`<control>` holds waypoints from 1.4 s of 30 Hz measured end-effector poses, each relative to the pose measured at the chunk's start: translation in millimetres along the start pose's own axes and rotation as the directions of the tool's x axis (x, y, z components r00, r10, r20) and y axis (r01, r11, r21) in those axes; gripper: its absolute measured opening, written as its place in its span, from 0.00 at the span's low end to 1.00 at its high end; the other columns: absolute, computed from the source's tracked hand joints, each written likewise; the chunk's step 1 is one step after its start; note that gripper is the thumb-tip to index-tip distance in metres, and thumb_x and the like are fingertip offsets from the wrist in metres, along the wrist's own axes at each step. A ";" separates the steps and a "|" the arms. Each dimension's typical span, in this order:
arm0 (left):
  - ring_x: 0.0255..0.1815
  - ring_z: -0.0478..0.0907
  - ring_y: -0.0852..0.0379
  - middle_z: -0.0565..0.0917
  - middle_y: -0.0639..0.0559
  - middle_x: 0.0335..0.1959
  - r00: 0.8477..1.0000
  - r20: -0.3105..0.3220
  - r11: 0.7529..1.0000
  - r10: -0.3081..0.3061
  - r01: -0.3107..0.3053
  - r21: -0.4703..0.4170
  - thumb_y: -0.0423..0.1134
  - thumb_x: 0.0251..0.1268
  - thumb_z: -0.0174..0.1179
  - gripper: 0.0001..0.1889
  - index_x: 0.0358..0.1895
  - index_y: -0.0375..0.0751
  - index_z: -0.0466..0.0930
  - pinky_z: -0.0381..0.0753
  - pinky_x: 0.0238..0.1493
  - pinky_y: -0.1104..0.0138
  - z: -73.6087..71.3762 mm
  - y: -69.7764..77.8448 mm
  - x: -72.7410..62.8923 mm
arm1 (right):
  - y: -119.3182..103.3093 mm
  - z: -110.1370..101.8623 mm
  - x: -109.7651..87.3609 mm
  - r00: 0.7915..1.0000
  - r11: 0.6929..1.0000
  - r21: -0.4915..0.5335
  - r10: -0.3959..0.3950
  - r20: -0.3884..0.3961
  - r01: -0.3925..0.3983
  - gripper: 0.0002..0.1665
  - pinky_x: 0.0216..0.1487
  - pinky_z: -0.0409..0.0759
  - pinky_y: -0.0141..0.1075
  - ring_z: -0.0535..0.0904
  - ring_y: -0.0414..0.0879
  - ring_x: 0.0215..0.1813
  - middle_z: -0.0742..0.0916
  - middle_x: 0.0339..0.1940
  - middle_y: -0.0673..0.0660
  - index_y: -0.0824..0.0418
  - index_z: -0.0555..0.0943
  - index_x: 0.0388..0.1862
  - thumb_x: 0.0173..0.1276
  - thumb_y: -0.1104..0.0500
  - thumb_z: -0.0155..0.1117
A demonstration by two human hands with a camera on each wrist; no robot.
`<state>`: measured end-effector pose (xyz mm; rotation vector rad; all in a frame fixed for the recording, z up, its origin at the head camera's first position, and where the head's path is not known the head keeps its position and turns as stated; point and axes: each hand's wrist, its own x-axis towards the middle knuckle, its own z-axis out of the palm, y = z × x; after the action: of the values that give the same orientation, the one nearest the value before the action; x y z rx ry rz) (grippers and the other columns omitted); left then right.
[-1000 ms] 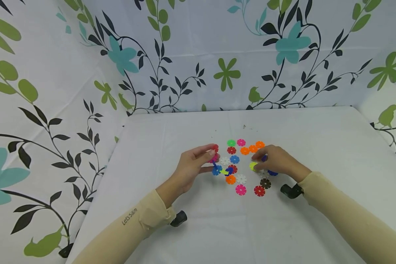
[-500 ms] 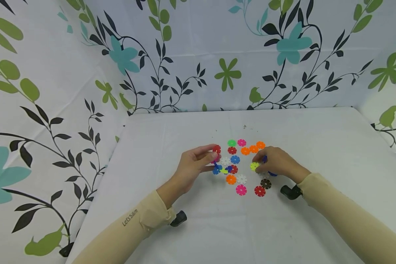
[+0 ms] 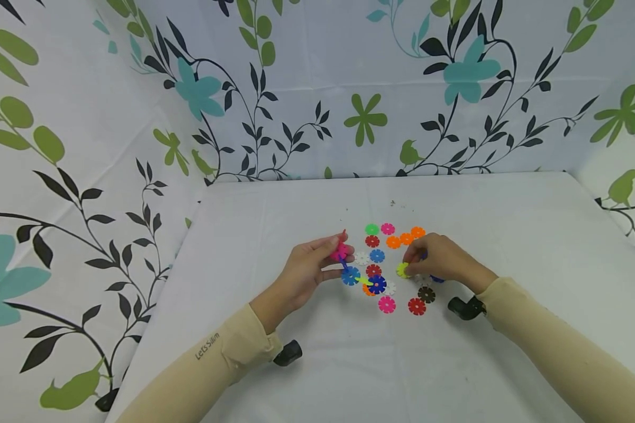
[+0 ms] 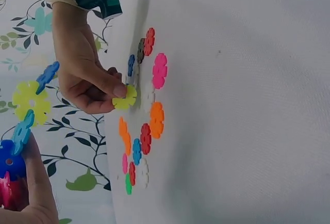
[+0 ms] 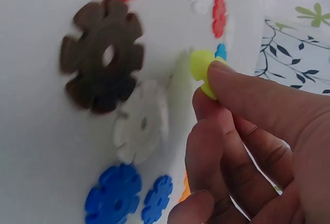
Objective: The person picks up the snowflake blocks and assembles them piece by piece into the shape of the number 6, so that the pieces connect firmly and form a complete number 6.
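My left hand (image 3: pixel 307 270) grips a chain of slotted flower-shaped plastic discs joined at their notches. A pink disc (image 3: pixel 340 252) is by the thumb, then blue, a light blue disc (image 3: pixel 350 275), a yellow disc (image 4: pixel 31 101) and, at the free end, a dark blue disc (image 3: pixel 377 284). Between thumb and forefinger my right hand (image 3: pixel 436 257) pinches a loose yellow disc (image 5: pixel 202 66), held a little above the white table. In the right wrist view a brown disc (image 5: pixel 103 56), a white disc (image 5: pixel 142 123) and a blue disc (image 5: pixel 114 195) lie close by that hand.
More loose discs lie on the white table (image 3: pixel 349 370) between and around the hands. Among them are several orange discs (image 3: pixel 405 238), a green disc (image 3: pixel 371 229) and a red disc (image 3: pixel 417 306). A patterned cloth (image 3: pixel 296 88) hangs behind the table.
My left hand has turned the chain, so its dark blue end disc now faces the head camera and sits lower and farther right. My right hand has shifted slightly left with the yellow disc.
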<state>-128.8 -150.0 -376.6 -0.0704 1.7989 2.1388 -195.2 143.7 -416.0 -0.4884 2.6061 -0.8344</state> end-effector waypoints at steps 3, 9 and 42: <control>0.56 0.83 0.49 0.85 0.40 0.56 1.000 0.015 1.000 -0.015 0.015 -0.020 0.43 0.80 0.53 0.18 0.64 0.38 0.79 0.82 0.56 0.58 0.2 -0.3 0.1 | -3.3 -0.6 0.5 1.000 0.999 0.029 -0.031 0.005 0.031 0.09 0.39 0.80 0.39 0.79 0.48 0.38 0.85 0.32 0.49 0.56 0.88 0.39 0.62 0.54 0.77; 0.56 0.83 0.49 0.86 0.42 0.53 0.999 0.036 0.999 -0.036 0.036 -0.021 0.42 0.81 0.51 0.18 0.64 0.36 0.79 0.82 0.55 0.58 1.9 -0.6 -0.4 | -16.5 -3.0 0.4 0.998 0.989 0.139 -0.046 -0.050 0.052 0.11 0.41 0.83 0.40 0.83 0.49 0.37 0.88 0.34 0.50 0.57 0.87 0.41 0.63 0.53 0.76; 0.54 0.82 0.51 0.87 0.46 0.51 0.994 0.091 0.993 -0.054 0.044 0.111 0.54 0.72 0.62 0.25 0.63 0.42 0.82 0.83 0.53 0.56 1.7 -7.8 -1.6 | -65.5 -2.0 -11.1 0.946 0.828 0.483 -0.161 -0.282 0.285 0.17 0.48 0.83 0.43 0.87 0.51 0.40 0.90 0.43 0.54 0.60 0.86 0.53 0.71 0.53 0.70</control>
<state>-124.7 -147.6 -383.2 0.0125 1.8364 1.9727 -172.5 99.3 -372.2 -0.5700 2.3872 -1.7064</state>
